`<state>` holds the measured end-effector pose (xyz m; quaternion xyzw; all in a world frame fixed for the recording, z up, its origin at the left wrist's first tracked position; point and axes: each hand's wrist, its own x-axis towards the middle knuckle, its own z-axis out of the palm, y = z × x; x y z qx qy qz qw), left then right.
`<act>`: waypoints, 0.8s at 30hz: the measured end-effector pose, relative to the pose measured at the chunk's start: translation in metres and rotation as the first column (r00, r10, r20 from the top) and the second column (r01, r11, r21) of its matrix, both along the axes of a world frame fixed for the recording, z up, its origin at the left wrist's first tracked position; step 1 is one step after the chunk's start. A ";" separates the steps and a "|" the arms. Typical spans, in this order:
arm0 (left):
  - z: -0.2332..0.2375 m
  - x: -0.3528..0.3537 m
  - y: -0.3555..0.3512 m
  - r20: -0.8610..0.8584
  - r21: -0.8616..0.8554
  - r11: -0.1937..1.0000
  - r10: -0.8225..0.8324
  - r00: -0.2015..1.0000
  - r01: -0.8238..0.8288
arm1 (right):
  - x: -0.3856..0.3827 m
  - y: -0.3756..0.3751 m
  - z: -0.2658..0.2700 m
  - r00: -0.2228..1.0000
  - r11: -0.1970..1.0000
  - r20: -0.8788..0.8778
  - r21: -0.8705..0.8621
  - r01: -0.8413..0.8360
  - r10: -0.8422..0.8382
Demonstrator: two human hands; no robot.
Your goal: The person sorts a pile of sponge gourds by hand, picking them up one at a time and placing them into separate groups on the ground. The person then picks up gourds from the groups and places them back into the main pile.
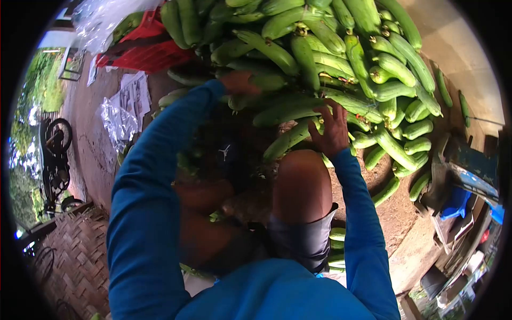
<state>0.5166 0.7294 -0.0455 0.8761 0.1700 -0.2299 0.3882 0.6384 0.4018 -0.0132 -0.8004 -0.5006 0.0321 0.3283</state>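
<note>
A big heap of long green cucumbers (314, 69) fills the floor in front of me. My left hand (240, 84) reaches over its left side, beside a cucumber (268, 82); motion blurs its fingers, so I cannot tell whether it grips that one. On the right, my right hand (332, 128) has its fingers spread, with the fingertips at the end of a thick cucumber (285, 109). Below that hand, another cucumber (290, 140) slants down towards my bent knee (302, 181).
A red plastic crate (154, 50) stands at the upper left under clear plastic sheeting (104, 21). Newspaper (134, 96) and a crumpled plastic bag (118, 121) lie nearby. A motorcycle (55, 160) is further left, above a woven mat (74, 256). Wooden furniture (469, 165) stands right.
</note>
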 end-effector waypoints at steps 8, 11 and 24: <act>0.043 -0.155 0.028 0.463 -0.018 0.998 -0.039 0.885 0.054 | 0.011 0.064 -0.031 0.990 0.963 -0.039 -0.230 -0.141 0.135; 0.050 -0.201 -0.027 -0.097 -0.751 0.377 0.749 0.656 -0.542 | 0.024 0.075 -0.045 0.998 0.991 -0.023 -0.124 -0.056 0.054; 0.025 -0.255 -0.130 -0.456 -0.714 -0.278 0.881 0.126 -0.643 | 0.123 0.139 -0.171 0.611 0.964 -0.789 -0.208 -0.168 -0.064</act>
